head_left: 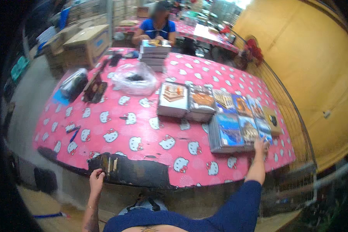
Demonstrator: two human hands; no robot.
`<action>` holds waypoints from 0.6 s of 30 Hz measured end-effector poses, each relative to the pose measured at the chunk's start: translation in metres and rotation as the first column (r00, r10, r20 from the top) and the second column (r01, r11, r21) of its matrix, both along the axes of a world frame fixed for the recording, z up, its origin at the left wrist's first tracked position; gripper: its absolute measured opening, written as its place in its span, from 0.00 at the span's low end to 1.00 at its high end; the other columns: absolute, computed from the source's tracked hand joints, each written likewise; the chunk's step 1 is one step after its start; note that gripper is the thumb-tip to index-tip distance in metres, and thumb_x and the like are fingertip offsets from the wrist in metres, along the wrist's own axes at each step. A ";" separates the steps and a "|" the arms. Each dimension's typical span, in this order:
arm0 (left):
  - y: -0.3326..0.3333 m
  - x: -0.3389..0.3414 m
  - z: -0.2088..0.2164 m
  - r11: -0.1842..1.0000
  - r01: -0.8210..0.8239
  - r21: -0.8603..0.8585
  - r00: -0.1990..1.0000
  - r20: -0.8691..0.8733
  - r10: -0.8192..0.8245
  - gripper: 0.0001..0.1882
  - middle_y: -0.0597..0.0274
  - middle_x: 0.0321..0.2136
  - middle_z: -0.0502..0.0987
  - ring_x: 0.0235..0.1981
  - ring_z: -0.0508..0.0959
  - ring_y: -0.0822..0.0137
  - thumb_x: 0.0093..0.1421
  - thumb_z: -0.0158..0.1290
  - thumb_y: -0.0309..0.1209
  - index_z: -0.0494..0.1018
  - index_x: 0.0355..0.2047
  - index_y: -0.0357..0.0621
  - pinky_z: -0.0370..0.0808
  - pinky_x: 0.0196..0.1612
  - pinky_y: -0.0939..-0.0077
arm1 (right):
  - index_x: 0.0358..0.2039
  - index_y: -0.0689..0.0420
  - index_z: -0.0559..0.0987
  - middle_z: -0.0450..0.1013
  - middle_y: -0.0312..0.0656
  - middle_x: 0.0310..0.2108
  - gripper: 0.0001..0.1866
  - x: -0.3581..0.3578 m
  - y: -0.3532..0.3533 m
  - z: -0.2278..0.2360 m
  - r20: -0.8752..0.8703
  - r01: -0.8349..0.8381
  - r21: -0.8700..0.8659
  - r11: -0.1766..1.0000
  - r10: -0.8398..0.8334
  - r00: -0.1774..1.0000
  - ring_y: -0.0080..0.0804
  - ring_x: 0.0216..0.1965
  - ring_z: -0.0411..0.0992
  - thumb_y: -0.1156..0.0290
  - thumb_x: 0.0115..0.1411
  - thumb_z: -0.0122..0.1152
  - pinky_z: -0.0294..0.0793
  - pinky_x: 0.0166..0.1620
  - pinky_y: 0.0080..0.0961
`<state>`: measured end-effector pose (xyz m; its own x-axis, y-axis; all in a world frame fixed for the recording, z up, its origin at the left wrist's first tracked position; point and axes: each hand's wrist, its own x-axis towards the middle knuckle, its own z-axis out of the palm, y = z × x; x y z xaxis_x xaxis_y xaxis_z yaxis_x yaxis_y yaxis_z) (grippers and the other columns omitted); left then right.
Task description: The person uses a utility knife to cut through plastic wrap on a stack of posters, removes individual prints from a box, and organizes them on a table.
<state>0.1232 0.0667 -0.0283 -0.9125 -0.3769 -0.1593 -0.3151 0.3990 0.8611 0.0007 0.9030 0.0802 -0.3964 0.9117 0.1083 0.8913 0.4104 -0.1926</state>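
Observation:
My right hand [261, 145] reaches over the near right stack of picture-covered booklets [249, 133]. Its fingers are apart, at the cover nearest the right end. The covers in this block show blue scenery and buildings. At the table's front left edge is my left hand [97, 176], its fingers curled together beside a worn black patch [139, 171]. Whatever those fingers hold, if anything, is too small to make out. Just beyond the right-hand block stand two more stacks, a pale-covered booklet stack [173, 98] and a brown-covered booklet stack [202, 101].
The pink patterned tablecloth [135, 144] carries a clear plastic bag [134, 79], a dark stand [95, 87] and a blue pen [74, 134]. Across the table, a person in blue [157, 27] sits behind another booklet stack [154, 56]. Cardboard boxes [85, 44] stand far left; wire fencing [290, 100] runs along the right.

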 end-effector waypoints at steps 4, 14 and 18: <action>0.022 -0.039 0.041 0.998 0.055 -0.008 0.985 -0.163 -0.055 0.27 0.48 0.42 0.75 0.44 0.76 0.63 0.56 0.55 0.28 0.66 0.57 0.38 0.73 0.46 0.71 | 0.65 0.48 0.59 0.47 0.55 0.67 0.32 -0.018 -0.015 -0.003 -0.284 -0.260 0.358 0.897 0.370 0.885 0.54 0.64 0.52 0.57 0.62 0.52 0.56 0.62 0.47; -0.151 -0.164 0.421 0.777 -0.313 -0.546 0.602 -0.747 -0.282 0.26 0.52 0.43 0.76 0.44 0.75 0.64 0.64 0.46 0.30 0.61 0.63 0.50 0.70 0.51 0.70 | 0.53 0.57 0.71 0.50 0.58 0.64 0.26 -0.084 -0.433 0.015 -0.344 -0.931 0.363 -0.045 0.922 -0.179 0.54 0.65 0.50 0.69 0.52 0.63 0.52 0.64 0.45; -0.145 -0.090 0.505 0.741 -0.265 -0.616 0.178 -0.787 -0.591 0.22 0.50 0.49 0.74 0.50 0.74 0.62 0.66 0.43 0.33 0.64 0.60 0.46 0.68 0.55 0.70 | 0.52 0.56 0.72 0.51 0.59 0.62 0.24 -0.057 -0.552 -0.040 -0.441 -0.979 0.158 -0.130 0.877 -0.188 0.57 0.63 0.53 0.71 0.53 0.64 0.54 0.63 0.46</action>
